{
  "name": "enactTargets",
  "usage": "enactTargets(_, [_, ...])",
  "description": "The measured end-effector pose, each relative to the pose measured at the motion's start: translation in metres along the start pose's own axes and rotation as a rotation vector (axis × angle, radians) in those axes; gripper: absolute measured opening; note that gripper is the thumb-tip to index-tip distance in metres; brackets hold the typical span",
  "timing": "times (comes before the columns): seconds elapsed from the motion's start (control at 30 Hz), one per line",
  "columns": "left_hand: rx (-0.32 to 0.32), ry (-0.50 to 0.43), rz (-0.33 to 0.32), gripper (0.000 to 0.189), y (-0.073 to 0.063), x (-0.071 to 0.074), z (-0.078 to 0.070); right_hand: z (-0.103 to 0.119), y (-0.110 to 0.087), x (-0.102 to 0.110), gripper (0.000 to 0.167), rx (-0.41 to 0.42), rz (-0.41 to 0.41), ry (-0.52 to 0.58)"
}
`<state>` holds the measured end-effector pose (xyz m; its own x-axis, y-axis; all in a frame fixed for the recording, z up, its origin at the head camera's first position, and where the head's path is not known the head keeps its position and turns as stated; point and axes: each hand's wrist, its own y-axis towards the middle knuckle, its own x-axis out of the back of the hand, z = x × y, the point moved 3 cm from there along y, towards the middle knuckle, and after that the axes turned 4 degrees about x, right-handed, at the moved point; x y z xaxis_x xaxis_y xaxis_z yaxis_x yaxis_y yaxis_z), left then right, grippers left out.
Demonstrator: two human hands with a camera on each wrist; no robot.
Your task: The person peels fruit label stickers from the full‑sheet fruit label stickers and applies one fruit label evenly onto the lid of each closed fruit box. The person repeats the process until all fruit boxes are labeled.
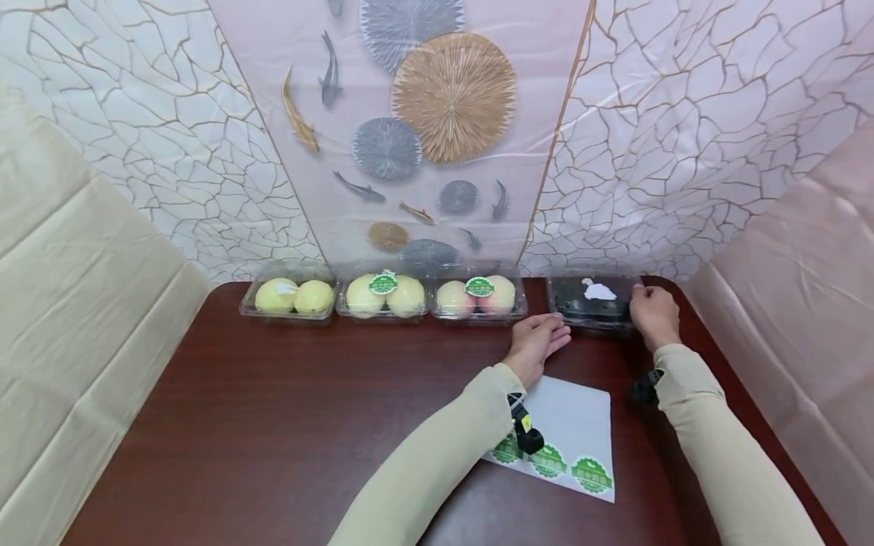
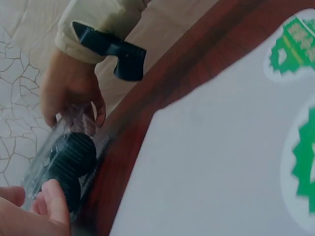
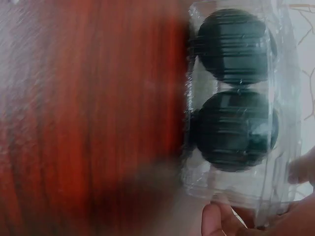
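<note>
Light, even pressure at both ends should keep the box (image 1: 580, 303) from buckling. At the table's (image 1: 273, 417) back right, the right grip (image 1: 655, 312) holds its right end; whether the left grip (image 1: 537, 343), at its front-left corner, pinches is unclear. Clear plastic shows two dark balls (image 3: 236, 130).

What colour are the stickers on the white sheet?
Green stickers with white edges, best seen in the head view.

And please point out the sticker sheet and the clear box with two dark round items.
Sticker sheet (image 1: 572, 417), head view: its blank white part.
Clear box (image 3: 236, 187), right wrist view: its bare clear end.
</note>
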<state>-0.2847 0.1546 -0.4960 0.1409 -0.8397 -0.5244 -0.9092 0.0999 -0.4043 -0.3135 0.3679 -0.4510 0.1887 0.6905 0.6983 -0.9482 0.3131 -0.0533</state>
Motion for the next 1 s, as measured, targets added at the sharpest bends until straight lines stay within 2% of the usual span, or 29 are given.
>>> enactTargets(0.17, [0.009,0.009,0.034,0.015,0.002,0.009,-0.004,-0.001,-0.004,-0.002,0.067,-0.015,-0.006,0.122])
enactTargets(0.3, [0.009,0.051,0.034,0.013,-0.003,0.010,-0.005,-0.002,-0.010,0.000,0.068,-0.009,-0.024,0.170])
enactTargets(0.53, [-0.066,0.157,0.051,0.010,-0.020,0.012,-0.015,-0.002,-0.027,0.006,0.072,-0.027,-0.065,0.251])
enactTargets(0.7, [-0.057,0.209,0.092,0.011,-0.036,0.023,-0.024,0.003,-0.048,0.012,0.072,-0.015,-0.057,0.289])
enactTargets(0.8, [-0.059,0.229,0.112,0.011,-0.045,0.028,-0.027,0.008,-0.064,0.015,0.065,0.002,-0.038,0.341])
enactTargets(1.0, [-0.108,0.321,0.146,0.010,-0.067,0.039,-0.036,0.015,-0.095,0.017,0.035,0.012,-0.012,0.548])
